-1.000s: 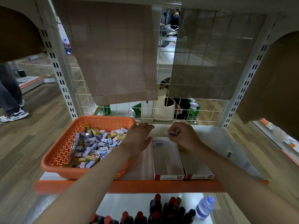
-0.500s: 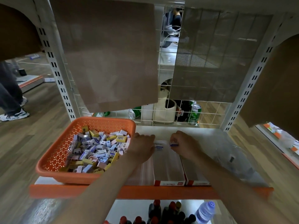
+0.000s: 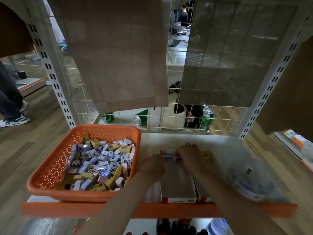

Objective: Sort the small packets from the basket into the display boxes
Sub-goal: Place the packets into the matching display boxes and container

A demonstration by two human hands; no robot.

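The placing step is going on: the right hand point(image 3: 188, 155) is pinching a small packet point(image 3: 178, 158) in its fingers at the far end of the middle display box point(image 3: 177, 185). The left hand point(image 3: 153, 164) is curling against a neighbouring packet point(image 3: 167, 157); I cannot tell whether it is gripping. The orange basket point(image 3: 50, 167), heaped with packets, is sitting just left. The next move is likely calling for seating the packet snugly, then reaching back.

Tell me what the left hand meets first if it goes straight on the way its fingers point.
Most likely the small packet at the far end of the display box, right ahead of the left hand; the fingers may be touching it. Depth is unclear.
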